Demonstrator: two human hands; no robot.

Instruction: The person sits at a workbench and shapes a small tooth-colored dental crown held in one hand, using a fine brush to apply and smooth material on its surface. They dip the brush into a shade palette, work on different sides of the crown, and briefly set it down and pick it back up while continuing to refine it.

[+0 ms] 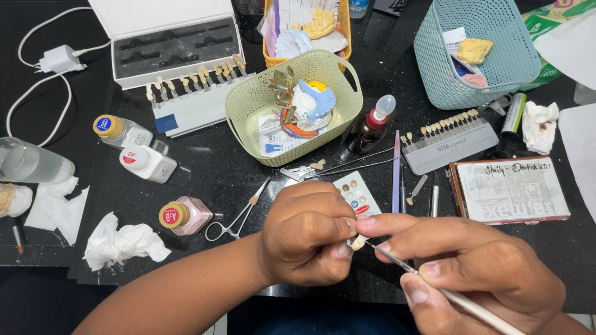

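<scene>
The left hand (307,232) is curled into a loose fist, thumb and fingertips pinched shut on a small cream-coloured tooth piece (357,242). Most of that piece is hidden inside the grip; only a pale nub shows between the thumbnail and the forefinger, so its full shape cannot be made out. The right hand (462,263) is closed around a thin brush (428,282) held like a pen. The metal tip of the brush touches the tooth piece, and its white handle runs out of the picture at the bottom edge. Whether the tip carries any material is too small to tell.

Both hands hover over the near edge of the black worktop (217,167). Just behind the left hand lies a small palette card (356,194) with coloured dots, partly covered by the knuckles. To its left lie scissor-handled forceps (239,217) and a pink bottle (184,215) with a yellow cap on its side. A crumpled white tissue (124,244) sits further left.

Behind them, a pale green basket (248,105) holds what looks like a dental model on a metal hinge frame, though the basket's wall hides its lower part. A shade guide (448,141) with rows of sample teeth lies to the right, beside a notebook (510,190). A teal basket (434,56) at the top is cut off by the frame.
</scene>
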